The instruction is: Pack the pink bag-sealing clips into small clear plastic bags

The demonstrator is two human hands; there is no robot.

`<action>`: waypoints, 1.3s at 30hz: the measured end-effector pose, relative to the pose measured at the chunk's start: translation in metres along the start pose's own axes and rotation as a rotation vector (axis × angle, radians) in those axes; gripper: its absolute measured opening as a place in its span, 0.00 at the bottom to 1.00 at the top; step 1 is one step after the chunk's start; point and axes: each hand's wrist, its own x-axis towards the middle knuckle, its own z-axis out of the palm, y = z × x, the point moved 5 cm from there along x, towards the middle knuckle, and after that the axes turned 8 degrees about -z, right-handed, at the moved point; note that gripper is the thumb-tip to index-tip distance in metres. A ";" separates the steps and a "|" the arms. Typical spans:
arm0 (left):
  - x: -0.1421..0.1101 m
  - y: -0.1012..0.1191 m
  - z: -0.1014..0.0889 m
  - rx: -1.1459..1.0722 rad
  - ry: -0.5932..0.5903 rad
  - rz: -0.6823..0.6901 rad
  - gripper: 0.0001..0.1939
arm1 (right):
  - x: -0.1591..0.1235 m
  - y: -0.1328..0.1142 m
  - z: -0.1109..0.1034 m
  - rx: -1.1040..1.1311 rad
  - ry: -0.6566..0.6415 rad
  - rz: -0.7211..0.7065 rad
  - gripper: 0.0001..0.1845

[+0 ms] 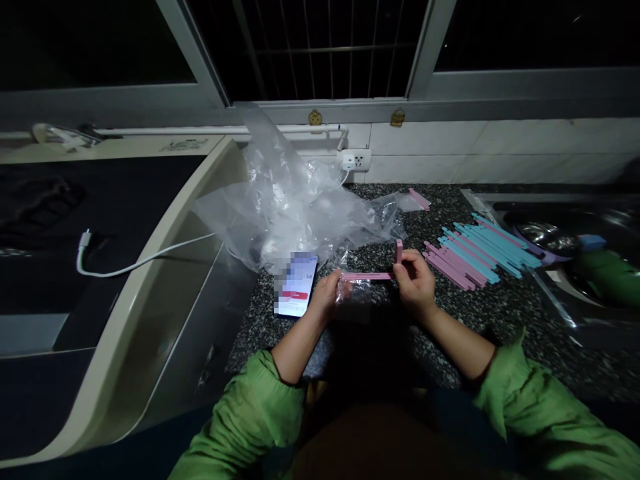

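Note:
Between my hands lies a slim pink plastic strip [367,276], held level above the counter, with a short pink end piece [399,251] standing up at its right. My left hand [325,297] pinches the strip's left end. Closed around the right end and the foot of the upright piece is my right hand [416,283]. A small clear plastic bag [354,300] hangs or lies just below the strip; whether my fingers touch it I cannot tell. Right of my right hand, several pink strips [453,267] and light blue strips [493,247] lie in a loose pile.
A lit phone [296,287] rests beside my left hand. Behind it spreads a heap of clear plastic bags [300,213]. At left stands a washing machine [125,320] with a white cable [150,255]. A sink [560,320] with bowls is at right, a wall socket [359,160] behind.

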 end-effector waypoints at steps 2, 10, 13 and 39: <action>-0.001 0.001 0.000 -0.004 0.005 -0.003 0.15 | 0.000 0.001 -0.001 0.006 0.009 -0.010 0.04; 0.000 0.002 -0.002 0.006 0.035 -0.009 0.16 | 0.002 0.002 -0.005 0.006 0.027 0.002 0.04; 0.001 0.001 -0.002 -0.013 0.025 -0.008 0.16 | 0.001 0.003 -0.007 0.004 0.036 0.006 0.03; -0.002 0.004 -0.003 -0.226 0.026 -0.017 0.13 | -0.004 0.014 -0.016 0.093 0.123 0.211 0.12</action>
